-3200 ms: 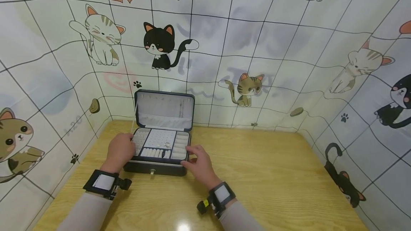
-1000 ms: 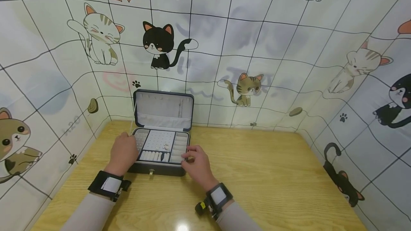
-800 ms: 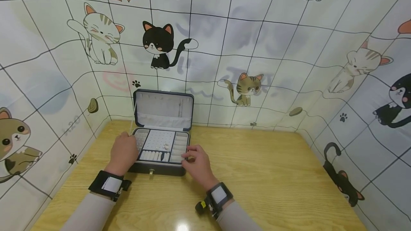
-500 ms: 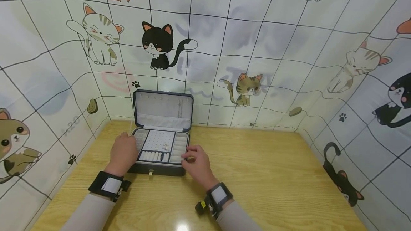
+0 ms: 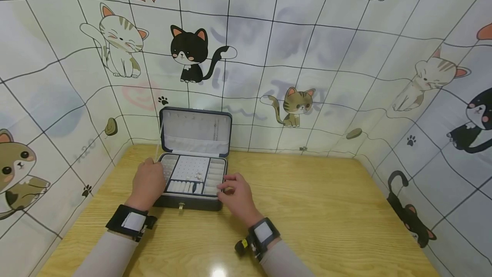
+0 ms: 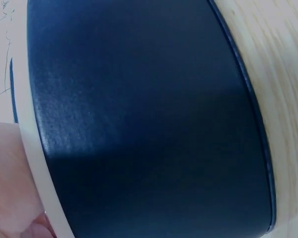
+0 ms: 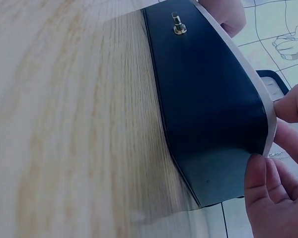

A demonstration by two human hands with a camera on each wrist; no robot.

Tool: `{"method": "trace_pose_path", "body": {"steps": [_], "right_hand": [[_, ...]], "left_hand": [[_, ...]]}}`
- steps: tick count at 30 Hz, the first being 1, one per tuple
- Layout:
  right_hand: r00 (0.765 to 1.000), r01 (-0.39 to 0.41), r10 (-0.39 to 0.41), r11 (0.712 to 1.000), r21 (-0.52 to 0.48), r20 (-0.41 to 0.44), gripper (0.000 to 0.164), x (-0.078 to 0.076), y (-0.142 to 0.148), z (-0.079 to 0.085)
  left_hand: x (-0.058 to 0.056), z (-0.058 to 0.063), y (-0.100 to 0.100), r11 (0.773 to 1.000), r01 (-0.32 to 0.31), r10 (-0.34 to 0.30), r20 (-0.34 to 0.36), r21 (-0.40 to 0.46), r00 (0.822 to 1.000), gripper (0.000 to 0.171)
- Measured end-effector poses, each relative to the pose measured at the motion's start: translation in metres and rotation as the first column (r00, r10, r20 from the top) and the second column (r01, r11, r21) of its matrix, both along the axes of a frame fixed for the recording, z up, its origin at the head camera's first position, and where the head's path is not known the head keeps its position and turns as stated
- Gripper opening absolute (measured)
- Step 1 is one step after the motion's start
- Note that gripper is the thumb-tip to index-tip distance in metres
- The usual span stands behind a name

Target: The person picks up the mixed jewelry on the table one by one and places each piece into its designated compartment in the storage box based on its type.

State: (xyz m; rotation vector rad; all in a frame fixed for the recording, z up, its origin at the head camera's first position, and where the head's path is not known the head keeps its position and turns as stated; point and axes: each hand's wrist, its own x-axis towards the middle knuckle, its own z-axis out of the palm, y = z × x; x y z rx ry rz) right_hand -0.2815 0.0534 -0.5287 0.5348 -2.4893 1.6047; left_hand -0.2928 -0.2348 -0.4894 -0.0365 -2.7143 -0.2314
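A dark navy jewelry box (image 5: 190,203) sits on the table, its pale-lined lid (image 5: 195,127) raised against the wall. Inside it lies a white compartment tray (image 5: 189,166), with small jewelry pieces (image 5: 198,176) on its dotted middle section. My left hand (image 5: 147,185) reaches over the left end of the tray; its fingertips are hidden, and the left wrist view shows it just beyond the box's pale rim (image 6: 34,144). With my right hand (image 7: 278,168) I hold the rim at the front right corner, fingers on either side of it.
The wooden table (image 5: 307,208) extends to the right and front of the box. Behind it hangs a wall cover (image 5: 250,46) printed with cats and grid lines. A gold latch (image 7: 179,25) sticks out from the box front.
Since the earliest frame, the left hand has moved from the box's left side to over the tray's left end, and the tray sits a little lower. Over the last second almost nothing has moved.
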Motion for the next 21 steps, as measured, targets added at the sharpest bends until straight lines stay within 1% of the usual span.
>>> {"method": "trace_pose_path", "body": {"steps": [6,10,12,16,19,21], "right_hand": [[1.0,-0.002,0.002,1.0,-0.019,0.011,0.013,-0.001,0.001,-0.002],[1.0,-0.013,0.013,1.0,-0.014,-0.008,0.016,-0.008,0.003,-0.002],[1.0,-0.021,0.021,1.0,-0.01,-0.023,0.018,-0.013,0.006,0.0],[0.998,-0.035,0.035,0.999,-0.01,-0.045,0.017,-0.023,0.009,0.002],[1.0,-0.006,0.005,1.0,-0.022,-0.027,0.016,-0.033,0.009,0.001],[0.999,0.035,-0.035,0.997,-0.071,0.006,0.017,-0.039,0.007,0.004]], "left_hand": [[-0.002,0.0,-0.002,1.0,0.003,-0.003,0.013,0.014,1.0,0.015],[-0.004,0.006,-0.003,1.0,0.008,-0.008,0.033,0.016,0.999,0.016],[-0.005,0.008,-0.002,1.0,0.021,-0.021,0.033,0.019,0.999,0.015],[-0.007,0.01,-0.006,0.999,0.042,-0.043,0.061,0.03,0.997,0.018],[-0.011,0.012,-0.012,0.996,0.042,-0.05,0.099,0.084,0.994,0.021],[-0.016,0.013,-0.016,0.989,0.034,-0.049,0.103,0.143,0.993,0.018]]}}
